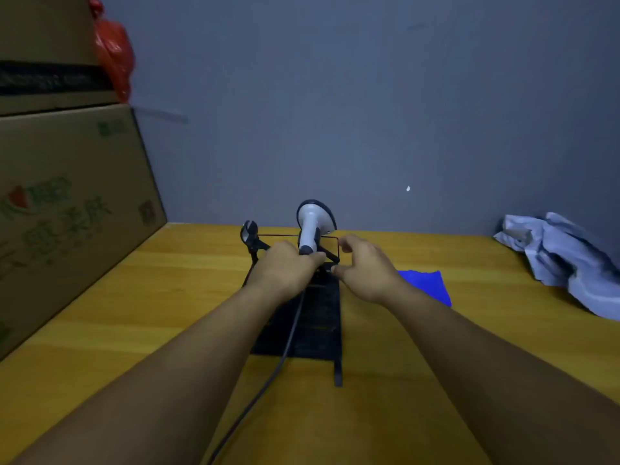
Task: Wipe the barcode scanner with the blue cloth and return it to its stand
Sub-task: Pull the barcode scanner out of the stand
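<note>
A white and black barcode scanner [312,226] stands upright at the far middle of the table, head up, over a black stand [318,317]. My left hand [285,266] is wrapped around the scanner's lower handle. My right hand [365,266] hovers just right of the handle with fingers curled apart, holding nothing. The scanner's dark cable [268,374] trails toward me across the stand. A bright blue cloth [427,285] lies flat on the table behind my right wrist, partly hidden by it.
Stacked cardboard boxes [67,203] wall off the left side, with a red plastic bag [112,48] on top. A crumpled pale cloth [567,263] lies at the far right. A small black clamp [250,233] stands left of the scanner. The yellow wooden table [151,313] ends at a grey wall.
</note>
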